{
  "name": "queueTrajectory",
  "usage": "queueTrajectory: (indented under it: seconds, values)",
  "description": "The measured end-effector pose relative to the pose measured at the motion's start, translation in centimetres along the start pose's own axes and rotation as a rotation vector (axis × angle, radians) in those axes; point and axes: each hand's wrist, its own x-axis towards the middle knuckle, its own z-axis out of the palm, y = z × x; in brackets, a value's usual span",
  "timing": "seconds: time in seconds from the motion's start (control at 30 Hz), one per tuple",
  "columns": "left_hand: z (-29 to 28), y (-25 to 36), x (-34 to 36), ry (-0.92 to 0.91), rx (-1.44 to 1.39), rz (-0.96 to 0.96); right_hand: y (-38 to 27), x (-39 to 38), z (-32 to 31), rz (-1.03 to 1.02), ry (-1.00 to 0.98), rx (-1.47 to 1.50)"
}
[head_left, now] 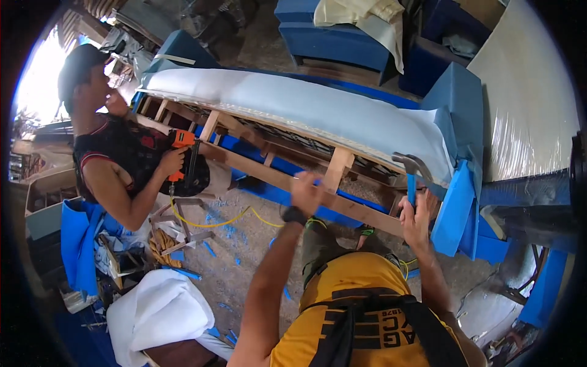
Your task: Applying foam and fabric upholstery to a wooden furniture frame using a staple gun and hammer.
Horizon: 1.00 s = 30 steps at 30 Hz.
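My right hand (416, 219) grips a claw hammer (411, 186) by its blue handle, its metal head raised near the right end of a sofa frame. In the middle, my left hand (307, 192) is closed at the frame's front wooden rail (367, 214), beside an upright wooden post (337, 168). What its fingers hold, if anything, is too blurred to make out. The sofa's seat (275, 101) has pale cloth over it, and blue fabric covers its arm (455, 110). Inside the frame, bare wooden struts show.
At the left, a co-worker (101, 140) holds an orange-and-black nail gun (183, 140) with a yellow air hose (226, 224). Blue scraps litter the floor. A white padding bundle (160, 312) lies lower left, plastic-wrapped cream panel (529, 98) at the right, blue furniture (333, 46) behind.
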Motion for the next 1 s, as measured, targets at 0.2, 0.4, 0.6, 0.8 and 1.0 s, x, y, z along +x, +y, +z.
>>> queueTrajectory:
  seconds: [0.2,0.4,0.6,0.8,1.0]
  values:
    - [-10.8,-14.3,7.0,0.045,0.247,-0.089,-3.2,2.0,7.6,-0.043,-0.045,-0.084]
    - [-12.7,-20.1,9.4,-0.112,0.382,-0.339,-4.5,6.7,13.8,-0.174,-0.141,-0.362]
    - [-11.7,-19.3,8.9,-0.151,0.619,-0.440,-3.9,11.9,18.1,-0.290,-0.279,-0.562]
    - [-12.2,-18.2,9.3,-0.118,0.575,-0.441,-6.7,15.0,19.2,-0.389,-0.290,-0.584]
    - [-12.7,-17.3,9.7,-0.120,0.560,-0.437,-5.4,16.5,20.1,-0.504,-0.318,-0.784]
